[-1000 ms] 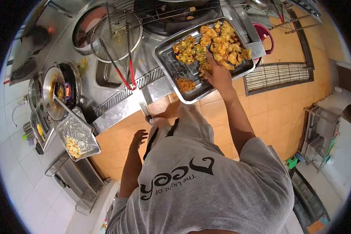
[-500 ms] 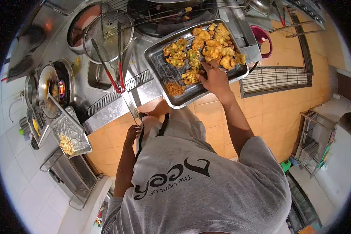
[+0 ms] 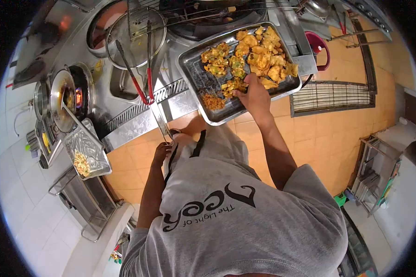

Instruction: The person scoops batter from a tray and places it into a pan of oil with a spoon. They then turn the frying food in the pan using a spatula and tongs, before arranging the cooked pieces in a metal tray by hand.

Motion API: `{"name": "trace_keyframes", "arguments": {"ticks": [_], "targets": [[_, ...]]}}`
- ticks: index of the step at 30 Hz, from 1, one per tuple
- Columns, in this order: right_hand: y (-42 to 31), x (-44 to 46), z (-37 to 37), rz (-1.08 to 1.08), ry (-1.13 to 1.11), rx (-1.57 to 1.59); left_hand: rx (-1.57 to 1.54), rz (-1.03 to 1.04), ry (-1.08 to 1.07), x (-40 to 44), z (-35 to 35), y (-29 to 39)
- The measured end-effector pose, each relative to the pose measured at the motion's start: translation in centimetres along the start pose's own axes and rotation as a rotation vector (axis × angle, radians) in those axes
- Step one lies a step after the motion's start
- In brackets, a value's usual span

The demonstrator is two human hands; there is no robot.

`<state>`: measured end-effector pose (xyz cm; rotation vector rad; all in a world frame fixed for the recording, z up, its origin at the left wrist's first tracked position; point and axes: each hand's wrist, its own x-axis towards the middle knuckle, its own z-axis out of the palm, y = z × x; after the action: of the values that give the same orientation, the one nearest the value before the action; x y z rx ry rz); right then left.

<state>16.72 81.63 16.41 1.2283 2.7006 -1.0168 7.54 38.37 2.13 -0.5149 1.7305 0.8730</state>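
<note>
A metal tray (image 3: 199,102) at the counter's front edge holds pale golden fried pieces (image 3: 263,57) on the right, greener fritters (image 3: 216,60) on the left and small brown crumbs (image 3: 213,101) near its front. My right hand (image 3: 256,99) reaches over the near rim, thumb and index finger apart at the fritters' edge, nothing visibly held. Lower left, my left hand (image 3: 161,153) has its fingers curled at the end of a long metal handle (image 3: 161,121), which juts past the counter. Red-handled tongs (image 3: 144,87) lie across a round strainer (image 3: 136,39).
On the left a wok (image 3: 64,99) stands by a lit flame (image 3: 79,98). Below it a lined tray (image 3: 88,154) holds shredded food. A magenta bucket (image 3: 326,53) and a floor grate (image 3: 333,98) are at the right; a metal rack (image 3: 374,168) stands farther right.
My left hand has come up to the metal handle's end and its fingers have curled there. My right hand has drawn back slightly from among the fritters, and its thumb and index finger now show apart.
</note>
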Motion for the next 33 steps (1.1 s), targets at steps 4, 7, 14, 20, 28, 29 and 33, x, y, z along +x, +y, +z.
{"name": "trace_keyframes", "arguments": {"ticks": [4,7,14,20,28,29,33], "targets": [[0.6,-0.2,1.1,-0.031,0.08,0.051,-0.01,0.04,0.004,0.3,0.3,0.0],[0.1,-0.7,1.3,0.015,0.075,0.046,0.009,0.064,0.019,-0.3,0.4,0.3],[-0.1,-0.7,0.8,-0.03,0.01,-0.04,0.042,0.173,-0.088,1.3,-1.2,-1.8],[1.1,-0.1,0.1,-0.11,-0.119,-0.022,-0.17,0.16,-0.19,3.8,-2.7,-3.8],[0.8,-0.4,-2.2,-0.16,-0.251,0.204,0.003,0.161,-0.049,1.7,-1.0,-2.1],[0.8,-0.5,-2.3,-0.169,-0.243,0.226,-0.002,0.15,-0.023,1.3,-0.6,-1.7],[1.6,-0.3,-2.6,-0.363,-0.117,0.242,0.036,0.169,-0.058,2.8,-1.3,-2.8]]}}
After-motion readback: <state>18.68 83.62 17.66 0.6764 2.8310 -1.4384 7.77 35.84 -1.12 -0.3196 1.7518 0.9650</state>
